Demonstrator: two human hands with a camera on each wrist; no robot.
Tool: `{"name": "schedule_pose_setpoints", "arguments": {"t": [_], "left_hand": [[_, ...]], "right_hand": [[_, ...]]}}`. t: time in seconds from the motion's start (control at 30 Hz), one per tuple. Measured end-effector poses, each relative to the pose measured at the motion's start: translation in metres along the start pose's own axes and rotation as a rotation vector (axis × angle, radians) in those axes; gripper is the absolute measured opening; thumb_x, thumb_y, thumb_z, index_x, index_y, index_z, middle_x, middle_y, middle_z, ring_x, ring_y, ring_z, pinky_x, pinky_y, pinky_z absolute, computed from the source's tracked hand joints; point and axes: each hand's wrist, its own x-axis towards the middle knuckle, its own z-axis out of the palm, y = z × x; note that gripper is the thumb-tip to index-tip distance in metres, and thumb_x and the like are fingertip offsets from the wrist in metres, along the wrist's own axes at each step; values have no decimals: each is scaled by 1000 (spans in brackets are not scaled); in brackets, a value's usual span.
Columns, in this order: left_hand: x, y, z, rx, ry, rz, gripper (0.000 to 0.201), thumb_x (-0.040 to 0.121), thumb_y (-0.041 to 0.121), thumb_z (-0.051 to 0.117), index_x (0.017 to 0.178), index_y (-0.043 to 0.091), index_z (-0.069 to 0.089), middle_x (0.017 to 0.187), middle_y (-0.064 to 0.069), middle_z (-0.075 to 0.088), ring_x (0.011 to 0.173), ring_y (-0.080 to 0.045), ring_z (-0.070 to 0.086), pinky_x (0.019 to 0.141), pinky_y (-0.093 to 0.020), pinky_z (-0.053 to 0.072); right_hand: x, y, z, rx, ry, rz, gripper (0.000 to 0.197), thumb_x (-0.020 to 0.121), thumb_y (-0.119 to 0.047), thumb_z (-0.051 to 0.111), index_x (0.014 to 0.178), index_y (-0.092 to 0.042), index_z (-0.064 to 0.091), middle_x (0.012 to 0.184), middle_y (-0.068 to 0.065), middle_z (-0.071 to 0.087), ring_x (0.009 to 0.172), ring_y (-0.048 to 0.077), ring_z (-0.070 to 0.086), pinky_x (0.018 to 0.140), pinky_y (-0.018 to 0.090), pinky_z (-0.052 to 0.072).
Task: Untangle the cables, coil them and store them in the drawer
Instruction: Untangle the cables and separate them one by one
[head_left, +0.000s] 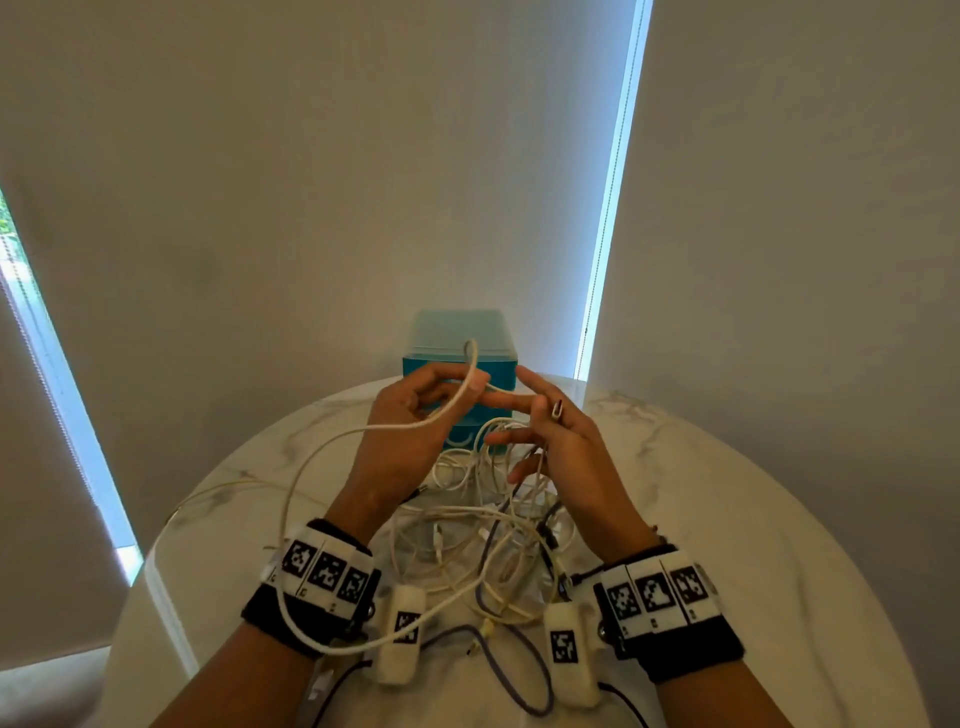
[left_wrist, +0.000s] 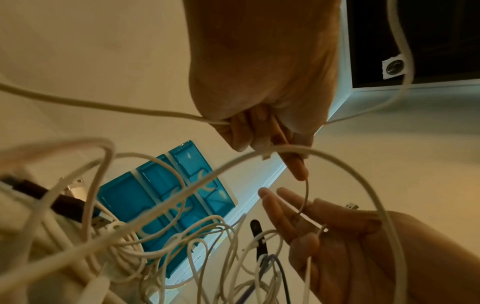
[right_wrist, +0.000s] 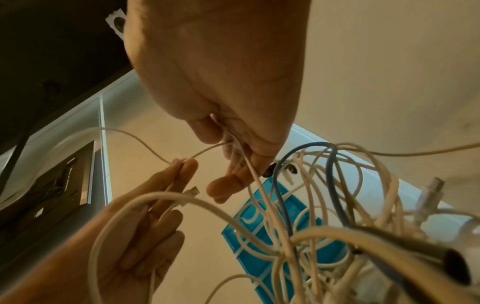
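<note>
Head view first: we see two bare hands raised above a round, white marbled tabletop (head_left: 727, 493), each wrist wrapped in a black band carrying black-and-white square markers. Our left hand (head_left: 410, 426) pinches a thick cream cable (head_left: 363, 427) between thumb and curled fingers; a short loop of it stands up above the fingertips, and the rest sweeps out to the left, curves down past the left wrist and back toward the middle of the tabletop. Our right hand (head_left: 561, 441) has its index and middle fingers stretched out toward the left hand, almost touching it, while a small plug end (head_left: 557, 410) sits pinched against the base of the fingers. From the right wrist view, thin white strands run through that hand's curled lower fingers.

Beneath and between the hands lies the tangle of cables (head_left: 493, 530), mostly white with one purplish-blue cable (head_left: 524, 670) looping toward us. It rests loosely heaped on the tabletop, uncoiled.

Behind the hands, at the far edge of the tabletop, stands a small teal drawer unit (head_left: 457, 338) with its drawers closed. Pale roller blinds (head_left: 311, 182) fill the background.
</note>
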Motion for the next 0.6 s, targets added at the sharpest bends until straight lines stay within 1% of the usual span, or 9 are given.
{"name": "schedule_pose_setpoints", "arguments": {"t": [0.07, 0.13, 0.23, 0.33, 0.4, 0.47, 0.5, 0.53, 0.6], "left_hand": [[0, -5, -2, 64, -81, 28, 16, 103, 25, 72, 114, 15, 79, 107, 5, 83, 107, -8, 76, 94, -21, 59], [2, -12, -6, 123, -99, 49, 16, 101, 25, 76, 117, 24, 78, 111, 9, 80, 114, -7, 73, 96, -22, 58], [10, -23, -21, 154, 43, 19, 25, 103, 27, 72, 127, 35, 69, 117, 11, 75, 117, -6, 69, 93, -20, 57], [20, -22, -43, 63, 255, -103, 22, 109, 34, 61, 131, 37, 64, 128, 14, 71, 121, -15, 66, 110, -47, 55], [27, -14, -58, -26, 378, -92, 23, 111, 31, 57, 132, 34, 64, 132, 6, 71, 112, -35, 67, 104, -59, 54], [32, -1, -71, -129, 459, -25, 26, 112, 21, 52, 136, 27, 62, 134, -6, 70, 72, -26, 60, 66, -35, 60], [34, 7, -76, -149, 479, 5, 29, 113, 16, 48, 138, 25, 59, 137, -8, 68, 62, -13, 51, 54, -23, 49], [36, 18, -80, -143, 487, 38, 33, 113, 11, 45, 142, 24, 56, 140, -6, 66, 61, -8, 48, 53, -19, 44], [37, 39, -84, -94, 461, 126, 44, 113, 4, 38, 150, 27, 47, 149, 2, 57, 74, -8, 65, 69, -20, 49]], "right_hand": [[1, -4, -4, 41, 69, 1, 37, 117, -25, 38, 144, -19, 62, 129, 2, 75, 97, 26, 79, 59, 29, 60], [2, -10, -12, 123, 199, -4, 34, 117, -23, 41, 131, -14, 71, 116, 0, 77, 76, 17, 73, 51, 24, 51], [12, -15, -27, 246, 373, -34, 33, 116, -18, 42, 120, -8, 73, 88, -1, 70, 63, 12, 60, 47, 23, 45], [28, -26, -27, 317, 481, -74, 32, 117, -14, 38, 120, -3, 68, 92, 4, 68, 69, 15, 73, 56, 24, 58], [39, -41, -21, 395, 577, -123, 31, 117, -13, 36, 120, -5, 66, 96, 6, 65, 74, 15, 76, 65, 23, 61], [54, -65, -16, 554, 698, -194, 33, 115, -9, 32, 118, -5, 64, 94, 5, 62, 73, 14, 73, 71, 25, 60], [61, -80, -12, 636, 757, -230, 35, 114, -8, 30, 119, -4, 64, 93, 4, 60, 72, 14, 72, 72, 24, 60], [71, -94, -5, 693, 811, -259, 36, 114, -9, 29, 122, -1, 63, 93, 4, 60, 72, 14, 71, 73, 23, 59], [87, -116, 24, 718, 801, -266, 35, 115, -10, 27, 124, 1, 59, 103, 11, 64, 79, 15, 70, 74, 21, 59]]}}
